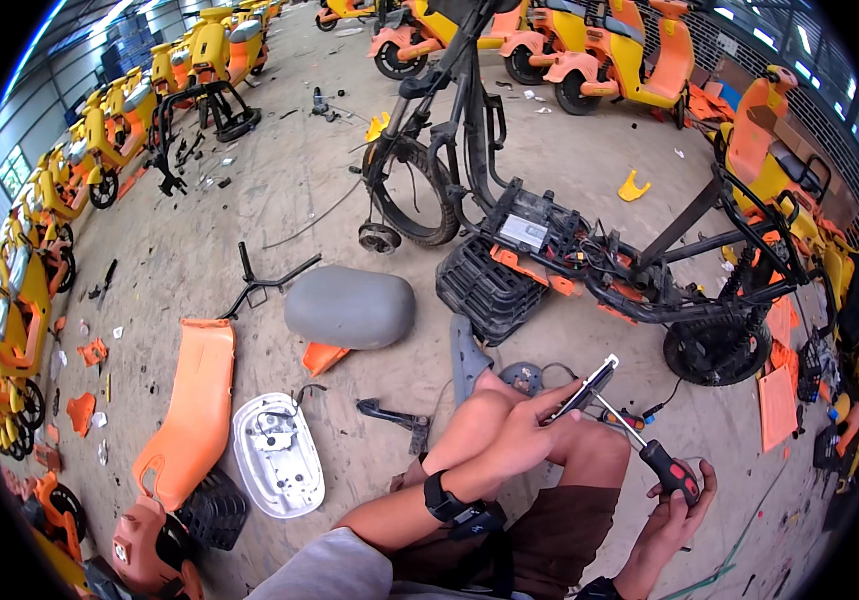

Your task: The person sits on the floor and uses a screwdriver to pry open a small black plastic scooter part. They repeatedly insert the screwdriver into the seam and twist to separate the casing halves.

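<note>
My left hand (521, 432) grips a flat dark piece with a pale edge (594, 384), held tilted above my knees. In my right hand (677, 518) is a screwdriver (669, 472) with a black and red handle. Its metal shaft reaches up and left to the flat piece, and the tip appears to touch it. Exactly where it meets the piece is too small to tell. Just beyond my knees lies a bare black scooter frame (549, 235) with both wheels attached. A black plastic basket (489, 290) rests beside it.
Left of me lie a grey seat (351, 307), an orange panel (194, 410), a white shell (279, 455) and a black kickstand-like part (399, 420). A black forked bar (261, 280) is farther off. Yellow and orange scooters (114, 140) line both sides. Scraps litter the concrete floor (299, 170).
</note>
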